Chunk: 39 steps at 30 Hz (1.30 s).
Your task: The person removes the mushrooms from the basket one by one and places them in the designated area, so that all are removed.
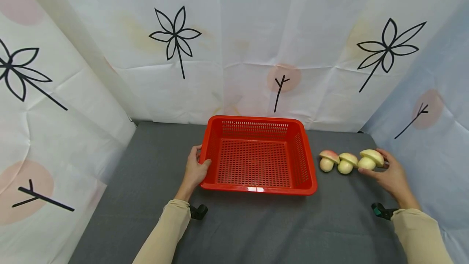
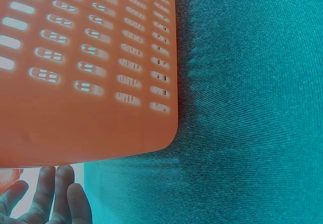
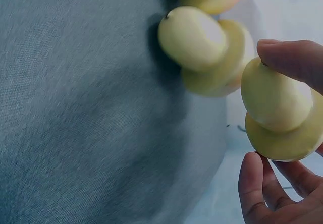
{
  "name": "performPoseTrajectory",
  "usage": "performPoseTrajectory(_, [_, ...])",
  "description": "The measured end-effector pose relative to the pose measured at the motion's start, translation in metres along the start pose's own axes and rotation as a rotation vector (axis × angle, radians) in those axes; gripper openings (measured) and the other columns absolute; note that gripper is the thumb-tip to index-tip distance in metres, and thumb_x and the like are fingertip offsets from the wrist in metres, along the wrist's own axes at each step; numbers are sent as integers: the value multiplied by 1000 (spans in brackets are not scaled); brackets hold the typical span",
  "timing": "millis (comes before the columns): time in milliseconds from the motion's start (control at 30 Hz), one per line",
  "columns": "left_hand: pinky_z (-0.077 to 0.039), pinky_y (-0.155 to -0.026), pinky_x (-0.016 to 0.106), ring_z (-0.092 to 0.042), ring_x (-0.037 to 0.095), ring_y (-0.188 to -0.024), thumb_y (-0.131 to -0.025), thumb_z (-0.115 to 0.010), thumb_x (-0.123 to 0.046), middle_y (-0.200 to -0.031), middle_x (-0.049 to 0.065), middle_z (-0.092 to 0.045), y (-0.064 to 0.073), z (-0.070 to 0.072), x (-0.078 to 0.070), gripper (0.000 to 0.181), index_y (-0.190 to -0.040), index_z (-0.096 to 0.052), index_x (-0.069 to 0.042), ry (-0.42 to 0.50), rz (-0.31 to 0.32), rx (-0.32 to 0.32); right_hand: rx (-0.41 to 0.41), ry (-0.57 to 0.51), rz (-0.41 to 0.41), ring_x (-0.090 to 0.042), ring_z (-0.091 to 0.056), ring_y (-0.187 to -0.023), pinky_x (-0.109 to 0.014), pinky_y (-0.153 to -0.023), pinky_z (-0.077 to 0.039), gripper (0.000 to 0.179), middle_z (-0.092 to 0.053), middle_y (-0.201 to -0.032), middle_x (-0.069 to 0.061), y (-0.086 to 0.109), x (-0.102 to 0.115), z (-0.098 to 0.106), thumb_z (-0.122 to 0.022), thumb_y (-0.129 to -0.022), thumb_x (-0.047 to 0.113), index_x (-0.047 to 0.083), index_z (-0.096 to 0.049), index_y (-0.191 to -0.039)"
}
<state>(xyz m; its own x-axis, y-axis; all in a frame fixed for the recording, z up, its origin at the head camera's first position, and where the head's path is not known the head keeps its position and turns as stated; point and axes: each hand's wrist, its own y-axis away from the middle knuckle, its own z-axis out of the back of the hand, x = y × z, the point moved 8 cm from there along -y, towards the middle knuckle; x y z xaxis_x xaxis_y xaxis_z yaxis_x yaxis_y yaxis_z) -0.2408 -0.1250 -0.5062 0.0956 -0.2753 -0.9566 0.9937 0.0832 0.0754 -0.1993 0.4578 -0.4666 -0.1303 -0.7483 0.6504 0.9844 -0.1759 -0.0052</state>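
A red plastic basket (image 1: 253, 162) with slotted walls sits on the grey table. My left hand (image 1: 196, 168) grips its left rim, the thumb over the edge and the fingers at the outer side. In the left wrist view, those fingers (image 2: 44, 193) show beyond the corner of the basket wall (image 2: 91, 123). To the right of the basket, three mushrooms stand in a row. My right hand (image 1: 393, 176) holds the rightmost, a pale yellow-green mushroom (image 3: 277, 98), between thumb and fingers. The middle mushroom (image 1: 346, 163) and the pink-capped mushroom (image 1: 328, 160) stand beside it.
The grey cloth-covered table (image 1: 256, 227) ends at a white printed curtain (image 1: 238, 52) behind the basket. More curtain hangs at the left and right sides, the right one close to my right hand. Dark camera mounts sit on both wrists.
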Motion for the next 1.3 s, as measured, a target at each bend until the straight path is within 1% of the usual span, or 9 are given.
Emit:
performPoseTrajectory(100, [-58,-82,55,-66,42,-106,-96,-59,3,-123,24,-58,0,0,0,56,-147,-40,-6,4,-1,-1,9,16,-4,-58,-43,-116,-53,-74,-46,94,-33,-144,-44,-1,-8,-2,-77,-91,27,-11,-20,-155])
performPoseTrajectory(167, [-58,-82,55,-66,43,-106,-96,-59,3,-123,24,-58,0,0,0,56,-147,-40,-6,4,-3,0,14,29,-8,-59,-43,-115,-61,-77,-44,93,-33,-142,-45,-2,-13,-3,-77,-91,26,-12,-20,-154])
performPoseTrajectory(267, [-59,-82,55,-66,43,-106,-96,-59,3,-124,24,-58,0,-1,0,56,-147,-40,-6,3,-7,0,23,49,-21,-59,-43,-114,-65,-82,-42,93,-32,-141,-46,-4,-22,-6,-78,-90,25,-14,-22,-153])
performPoseTrajectory(433, [-59,-82,55,-66,44,-106,-95,-59,3,-124,25,-58,1,-1,1,56,-147,-40,-6,7,-8,-1,34,58,-44,-60,-42,-116,-67,-88,-39,92,-33,-140,-47,-8,-34,-10,-79,-88,22,-15,-24,-151])
performPoseTrajectory(567, [-58,-82,56,-65,43,-107,-95,-59,4,-125,25,-58,1,-1,0,56,-147,-40,-6,9,-4,-1,50,47,-49,-61,-41,-118,-67,-90,-37,91,-32,-141,-47,-9,-38,-15,-79,-87,19,-15,-24,-151])
performPoseTrajectory(733, [-58,-82,55,-65,43,-107,-96,-58,3,-125,25,-58,2,-1,0,56,-147,-40,-6,0,-5,-3,60,44,-32,-61,-38,-119,-68,-91,-35,89,-32,-140,-46,-11,-40,-19,-78,-87,17,-16,-24,-150])
performPoseTrajectory(933, [-59,-81,55,-66,43,-105,-95,-59,3,-123,25,-59,2,-1,-1,56,-147,-40,-6,-5,-9,-8,50,48,-13,-62,-36,-120,-69,-94,-32,89,-33,-138,-47,-14,-42,-21,-79,-85,14,-18,-25,-149])
performPoseTrajectory(1167, [-59,-81,54,-66,42,-106,-95,-59,2,-124,25,-59,2,0,-2,56,-147,-41,-6,-11,-7,-10,41,66,1,-61,-41,-114,-68,-90,-35,89,-36,-136,-46,-16,-44,-23,-80,-85,13,-17,-25,-149])
performPoseTrajectory(1300, [-59,-82,54,-66,42,-107,-95,-59,3,-125,24,-59,2,0,-2,56,-147,-40,-6,-8,-5,-7,12,82,35,-60,-43,-112,-68,-89,-35,88,-39,-133,-45,-17,-43,-23,-81,-83,11,-18,-29,-147])
